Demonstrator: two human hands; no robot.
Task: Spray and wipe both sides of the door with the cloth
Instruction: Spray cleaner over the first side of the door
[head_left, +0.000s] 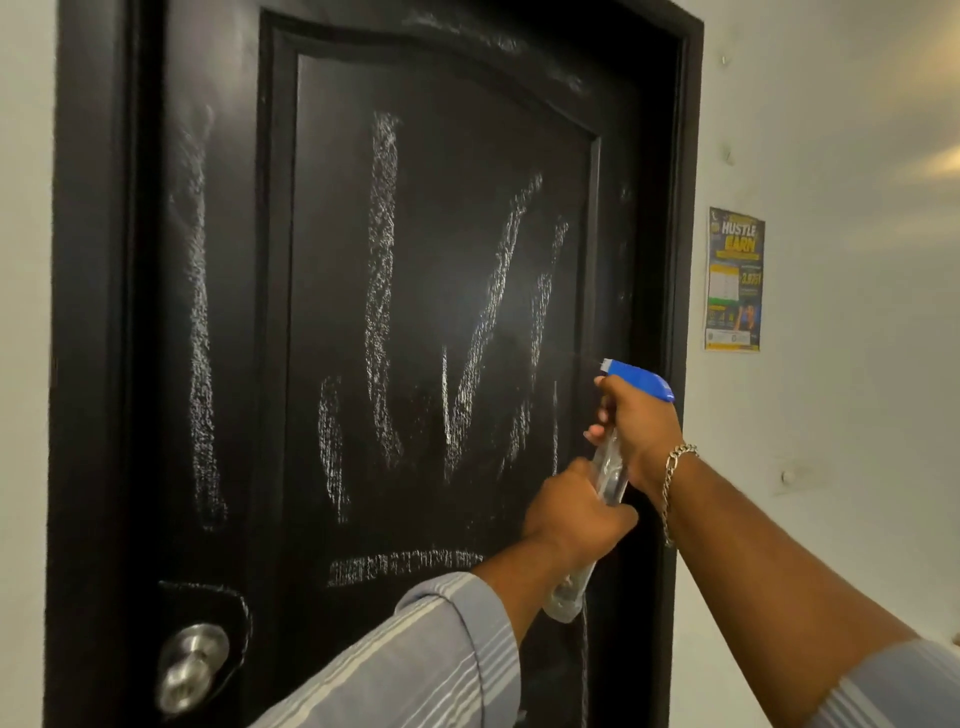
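Sleeves of striped grey-blue cloth (415, 660) are seen at the bottom edge, one on each forearm. The left hand (574, 512) is curled round the lower body of a clear spray bottle (608, 473), which is held upright between both hands and tilted a little; the bottle's base (563, 597) shows below the left wrist. The right hand (641, 428) is wrapped round the bottle's neck just under the blue trigger head (636, 379), with fingers (602, 413) bent at the trigger side. Whether the trigger is being squeezed cannot be told. A silver chain bracelet (675, 478) is worn on the right wrist. The white nozzle tip is pointed leftward at the door, close to its right side.

The black door (441, 260) is shut in its black frame (685, 156) and fills most of the view. Its raised panel is marked with long pale vertical streaks (382, 280) and a short horizontal band (405, 564) lower down; further streaks are found on the left stile. A round metal knob (192, 665) is fixed at the lower left. No cloth can be made out.

Beyond the frame, a white wall (857, 364) is seen to the right, and a printed poster (735, 278) is stuck on it near the frame, above the level of the hands.
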